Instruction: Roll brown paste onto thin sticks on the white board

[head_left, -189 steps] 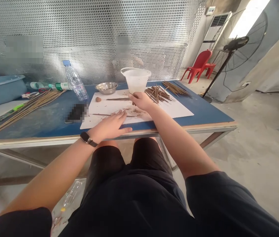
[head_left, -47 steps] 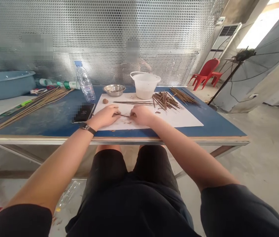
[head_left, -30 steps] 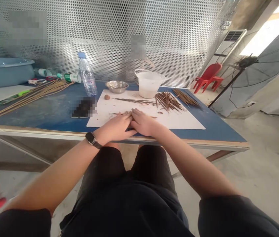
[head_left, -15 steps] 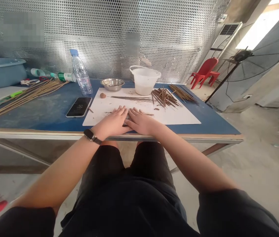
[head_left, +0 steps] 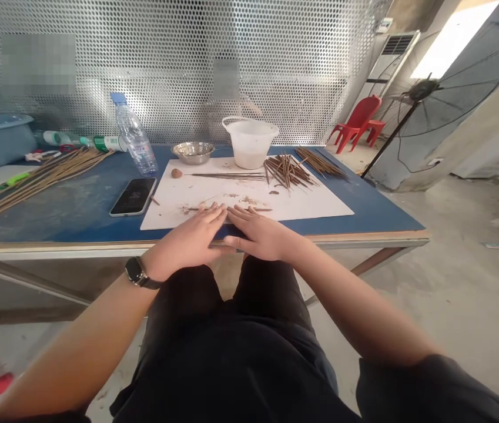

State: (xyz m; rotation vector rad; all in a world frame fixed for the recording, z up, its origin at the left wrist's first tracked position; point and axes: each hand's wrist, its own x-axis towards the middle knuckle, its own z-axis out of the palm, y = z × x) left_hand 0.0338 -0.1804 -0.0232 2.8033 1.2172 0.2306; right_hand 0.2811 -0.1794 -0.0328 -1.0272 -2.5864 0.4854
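My left hand (head_left: 190, 239) and my right hand (head_left: 261, 235) lie flat side by side at the near edge of a white board (head_left: 315, 202), fingers stretched out. Their fingertips rest on a thin brown stick (head_left: 258, 209) lying across the board among brown crumbs. I cannot see anything held in either hand. Farther back on the board are a row of coated sticks (head_left: 227, 174), a heap of short brown sticks (head_left: 288, 170), a small brown lump (head_left: 176, 173) and a white plastic tub (head_left: 249, 142).
On the blue table (head_left: 81, 205) are a phone (head_left: 133, 196), a water bottle (head_left: 132, 135), a steel bowl (head_left: 193, 152) and long bamboo sticks (head_left: 33, 185). A perforated metal screen stands behind. A fan (head_left: 421, 91) and red chairs (head_left: 357, 120) stand on the right.
Both hands have slid back toward me over the board's near edge, staying flat together. Earlier they pinched the stick; now the fingers are stretched out on it.
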